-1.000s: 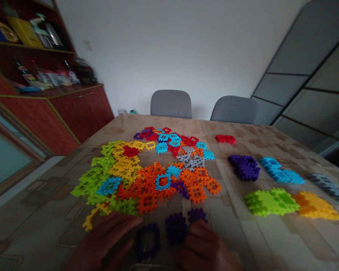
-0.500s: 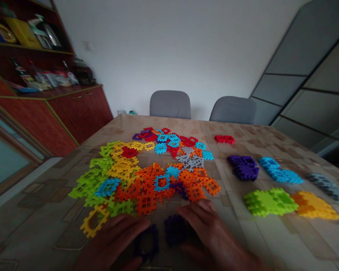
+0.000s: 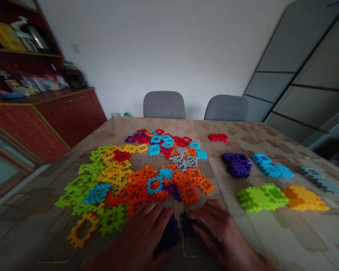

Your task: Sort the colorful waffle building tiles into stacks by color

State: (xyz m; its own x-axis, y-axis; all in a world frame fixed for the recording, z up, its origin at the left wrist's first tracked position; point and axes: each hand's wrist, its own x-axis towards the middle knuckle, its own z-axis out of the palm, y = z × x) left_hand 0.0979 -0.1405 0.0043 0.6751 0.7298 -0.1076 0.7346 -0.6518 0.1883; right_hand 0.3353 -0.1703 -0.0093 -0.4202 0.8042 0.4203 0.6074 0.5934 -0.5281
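Near the front edge of the table, my left hand (image 3: 147, 231) has its fingers closed on a dark purple notched building tile (image 3: 171, 234), partly covered by the hand. Opposite it, my right hand (image 3: 216, 226) grips another dark purple tile (image 3: 188, 224) between thumb and fingers. A narrow gap separates the two tiles. Just beyond my hands lies a loose heap of orange tiles (image 3: 190, 194), with a light blue frame tile (image 3: 154, 185) on top. Green tiles (image 3: 113, 220) and a yellow frame tile (image 3: 83, 230) lie left of my left hand.
Sorted stacks stand at the right: purple (image 3: 237, 165), light blue (image 3: 271, 165), green (image 3: 262, 197), yellow (image 3: 305, 197), grey (image 3: 318, 180) and red (image 3: 218, 137). Two grey chairs (image 3: 164, 105) stand behind the patterned table (image 3: 260, 237). A wooden cabinet (image 3: 73, 116) is at the far left.
Both hands and their purple tiles have moved right across the table; the left hand now covers more of its tile. The whole view has shifted slightly, with the heap and stacks appearing further left.
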